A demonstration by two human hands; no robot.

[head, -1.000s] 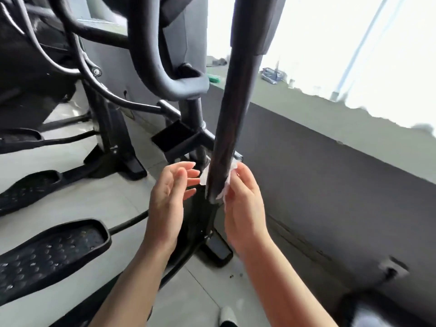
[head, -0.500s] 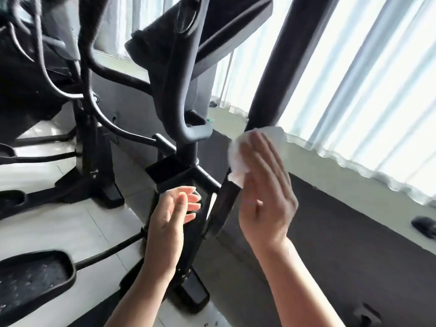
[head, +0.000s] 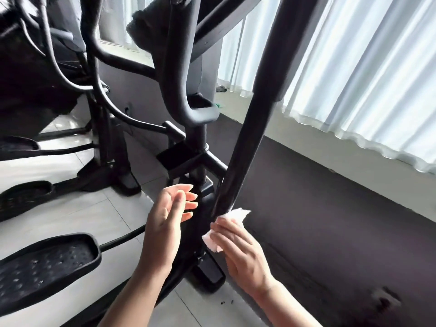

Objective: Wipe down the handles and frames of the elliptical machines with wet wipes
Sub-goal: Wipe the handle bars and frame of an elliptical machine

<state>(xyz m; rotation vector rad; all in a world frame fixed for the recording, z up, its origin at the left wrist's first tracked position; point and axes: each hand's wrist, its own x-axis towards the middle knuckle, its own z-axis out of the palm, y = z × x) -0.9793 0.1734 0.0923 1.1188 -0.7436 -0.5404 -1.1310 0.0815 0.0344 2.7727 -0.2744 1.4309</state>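
A thick black handle bar of the elliptical machine slants down from the top right to the machine's base. My right hand presses a white wet wipe against the bar's lower end, fingers laid over the wipe. My left hand hovers just left of the bar with straight, relaxed fingers and holds nothing. The machine's centre post and a curved fixed handle stand behind my hands.
A black foot pedal lies at the lower left on the white tiled floor. A second elliptical stands at the left. A dark low wall and white curtains fill the right side.
My right hand slid the wipe down the bar from about its middle to its lower end. The left hand stayed open beside the bar.
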